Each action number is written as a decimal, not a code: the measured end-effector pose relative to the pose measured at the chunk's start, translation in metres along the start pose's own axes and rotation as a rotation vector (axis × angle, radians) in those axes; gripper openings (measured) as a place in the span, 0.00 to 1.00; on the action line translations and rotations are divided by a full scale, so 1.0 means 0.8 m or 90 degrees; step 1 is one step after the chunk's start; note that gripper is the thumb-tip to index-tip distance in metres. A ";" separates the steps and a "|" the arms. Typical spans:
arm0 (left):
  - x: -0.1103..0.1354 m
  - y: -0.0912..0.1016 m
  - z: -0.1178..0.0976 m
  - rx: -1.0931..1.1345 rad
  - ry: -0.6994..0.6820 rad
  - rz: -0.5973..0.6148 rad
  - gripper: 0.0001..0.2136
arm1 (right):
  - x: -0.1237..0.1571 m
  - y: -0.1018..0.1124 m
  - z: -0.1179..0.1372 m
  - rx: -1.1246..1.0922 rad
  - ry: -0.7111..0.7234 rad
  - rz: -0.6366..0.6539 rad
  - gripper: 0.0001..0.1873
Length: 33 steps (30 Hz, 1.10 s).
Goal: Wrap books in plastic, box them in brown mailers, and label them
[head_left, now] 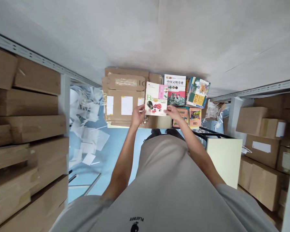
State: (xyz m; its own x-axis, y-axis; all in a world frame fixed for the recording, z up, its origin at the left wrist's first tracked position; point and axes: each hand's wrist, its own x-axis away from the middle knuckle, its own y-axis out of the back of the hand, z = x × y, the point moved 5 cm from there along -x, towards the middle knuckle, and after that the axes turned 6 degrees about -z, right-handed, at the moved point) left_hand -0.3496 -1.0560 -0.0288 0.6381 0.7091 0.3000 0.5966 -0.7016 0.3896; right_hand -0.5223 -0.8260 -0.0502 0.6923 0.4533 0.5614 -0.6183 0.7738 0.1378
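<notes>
I hold a thin white book (156, 98) with fruit pictures on its cover in both hands, out in front of my chest. My left hand (137, 115) grips its lower left corner with fingers closed on the edge. My right hand (173, 112) pinches its lower right corner. Under the book lie flattened cardboard mailers (123, 96) with white labels. To the right stand stacks of books, the top one red and white (175, 90), and a tilted pile (198, 91) beside it.
Metal shelves with brown cardboard boxes (26, 129) line the left side, and more boxes (263, 141) fill the right. White paper scraps (87, 129) litter the blue floor. A pale board (224, 161) stands at the right by my arm.
</notes>
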 end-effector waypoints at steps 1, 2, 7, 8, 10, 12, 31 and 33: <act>0.003 0.022 0.012 -0.036 0.017 -0.014 0.20 | 0.001 -0.026 -0.005 0.012 -0.006 0.020 0.19; 0.007 0.041 0.024 -0.071 0.040 -0.025 0.20 | 0.002 -0.050 -0.012 0.025 -0.015 0.032 0.19; 0.019 0.088 0.068 -0.130 0.106 -0.052 0.19 | 0.009 -0.122 -0.043 0.072 -0.060 0.027 0.19; 0.020 0.091 0.072 -0.121 0.101 -0.063 0.20 | 0.010 -0.124 -0.047 0.076 -0.062 0.024 0.19; 0.019 0.097 0.081 -0.104 0.092 -0.087 0.23 | 0.011 -0.120 -0.050 0.086 -0.059 0.020 0.19; 0.015 0.101 0.089 -0.100 0.085 -0.093 0.26 | 0.010 -0.110 -0.049 0.095 -0.051 0.020 0.20; 0.014 0.060 0.025 -0.125 0.021 -0.013 0.21 | 0.039 -0.038 0.036 0.000 0.074 0.005 0.35; 0.014 0.038 -0.005 -0.132 -0.010 0.007 0.22 | 0.042 -0.006 0.052 -0.008 0.093 -0.013 0.38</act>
State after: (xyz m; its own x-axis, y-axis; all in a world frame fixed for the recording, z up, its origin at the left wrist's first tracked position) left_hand -0.3267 -1.0691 -0.0101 0.6531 0.6986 0.2922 0.4767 -0.6791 0.5582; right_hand -0.5112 -0.8329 0.0017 0.7524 0.4958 0.4336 -0.5991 0.7888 0.1377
